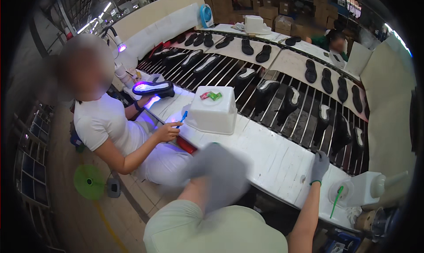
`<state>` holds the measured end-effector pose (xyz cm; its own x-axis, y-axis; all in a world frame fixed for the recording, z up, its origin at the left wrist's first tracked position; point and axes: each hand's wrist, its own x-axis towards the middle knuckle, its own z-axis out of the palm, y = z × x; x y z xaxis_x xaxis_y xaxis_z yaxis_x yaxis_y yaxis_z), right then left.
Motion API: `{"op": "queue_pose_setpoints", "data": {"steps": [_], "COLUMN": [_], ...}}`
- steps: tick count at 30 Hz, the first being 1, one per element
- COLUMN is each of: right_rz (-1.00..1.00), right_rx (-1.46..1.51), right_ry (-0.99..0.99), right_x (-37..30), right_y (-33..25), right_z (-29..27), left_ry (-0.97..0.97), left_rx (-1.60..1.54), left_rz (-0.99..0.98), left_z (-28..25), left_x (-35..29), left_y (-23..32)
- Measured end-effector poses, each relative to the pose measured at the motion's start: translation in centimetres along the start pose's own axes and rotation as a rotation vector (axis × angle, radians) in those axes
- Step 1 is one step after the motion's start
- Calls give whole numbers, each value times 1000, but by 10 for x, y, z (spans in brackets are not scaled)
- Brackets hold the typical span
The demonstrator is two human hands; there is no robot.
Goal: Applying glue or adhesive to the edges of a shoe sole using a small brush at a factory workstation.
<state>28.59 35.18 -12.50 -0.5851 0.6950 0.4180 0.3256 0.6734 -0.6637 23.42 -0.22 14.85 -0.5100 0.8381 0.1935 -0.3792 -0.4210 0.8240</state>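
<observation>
- Left hand [224, 168] blurred: I can't tell its grip.
- Right hand [320, 163] half-open, seemingly empty, at the bench's [269, 153] far edge: I'd keep it off the conveyor [307, 109].

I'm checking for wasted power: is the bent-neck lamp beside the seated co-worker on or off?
On: the bent-neck lamp glows bright violet at its mouth.

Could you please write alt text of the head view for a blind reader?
A person's gloved right hand is at the edge of a white worktable, beside a conveyor of black shoe parts; the gloved left hand is blurred. At left, a co-worker holds a purple-lit shoe and a blue tool.
</observation>
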Motion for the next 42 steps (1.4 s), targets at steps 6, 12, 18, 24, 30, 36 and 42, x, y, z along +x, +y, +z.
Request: {"op": "queue_pose_setpoints", "data": {"steps": [6, 12, 18, 24, 30, 36, 42], "right_rz": [-123, -324, -234, -230, -261, -223, -226], "right_rx": [-241, -325, -262, -244, -262, -238, -245], "right_ry": [-29, -107, -127, -147, -100, -126, -139], "right_x": [-11, -32, -29, -26, -31, -27, -25], "right_y": [-21, -94, -92, -97, -89, -95, -94], "right_z": [31, 52, 51, 40, 41, 37, 36], "left_ry": [-505, -942, -810, -809, -816, -843, -888], "left_rx": [956, 1195, 1085, 1174, 1209, 1239, 1251], "left_rz": [197, -45, -304, -258, -221, -277, -304], "left_z": [12, 30, 21, 24, 28, 27, 28], "left_x": [119, 116, 119, 120, 118, 121, 124], "left_y": [-137, -282, -287, -300, -304, -305, -301]}}
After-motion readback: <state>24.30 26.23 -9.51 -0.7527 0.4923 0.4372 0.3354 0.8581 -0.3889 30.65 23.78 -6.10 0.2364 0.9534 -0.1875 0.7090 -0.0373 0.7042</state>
